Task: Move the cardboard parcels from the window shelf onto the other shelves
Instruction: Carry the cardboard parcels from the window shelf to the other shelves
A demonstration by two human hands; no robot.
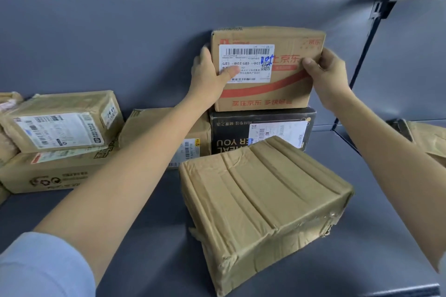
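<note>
A cardboard parcel with red print and a white barcode label (277,89) stands on top of a black box (231,135), against the grey back panel. My left hand (210,75) grips its left side, thumb on the label. My right hand (325,77) grips its right side. In front lies a large taped brown parcel (260,200), tilted on the grey shelf (149,236).
At the left, a taped parcel with a white label (60,120) lies on a flat box (53,171). Another brown parcel (149,125) sits behind my left forearm. A wrapped parcel (429,140) lies on the adjoining shelf at right. More boxes stand on far shelves.
</note>
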